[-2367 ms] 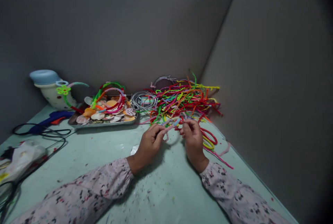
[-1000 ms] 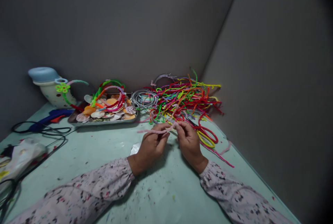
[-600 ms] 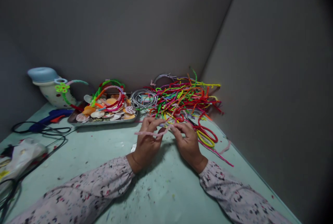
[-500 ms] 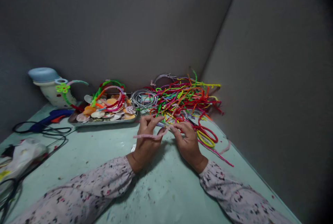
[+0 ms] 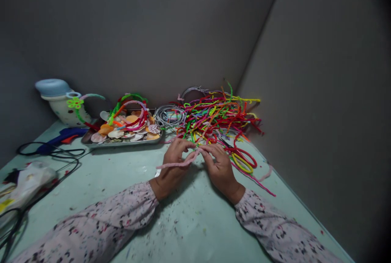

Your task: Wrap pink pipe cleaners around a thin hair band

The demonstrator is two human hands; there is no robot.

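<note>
My left hand (image 5: 171,165) and my right hand (image 5: 220,167) meet over the pale green table (image 5: 189,222), both pinching a pink pipe cleaner (image 5: 179,163). Its free end sticks out to the left past my left hand. The fingertips of both hands touch at the middle of it. Just behind my hands lies a big tangled pile of coloured pipe cleaners (image 5: 218,118). Red and yellow loops (image 5: 242,161) lie to the right of my right hand.
A metal tray (image 5: 122,142) of shells and wrapped hoops stands at the back left, with grey wire hoops (image 5: 168,116) beside it. Further left are a white jug (image 5: 62,106), a blue glue gun (image 5: 61,136), black cables (image 5: 51,155) and a plastic bag (image 5: 24,183). Grey walls close the corner.
The pink pipe cleaner was drawn out of the pile and now points left. My hands have come closer together and a little nearer to me.
</note>
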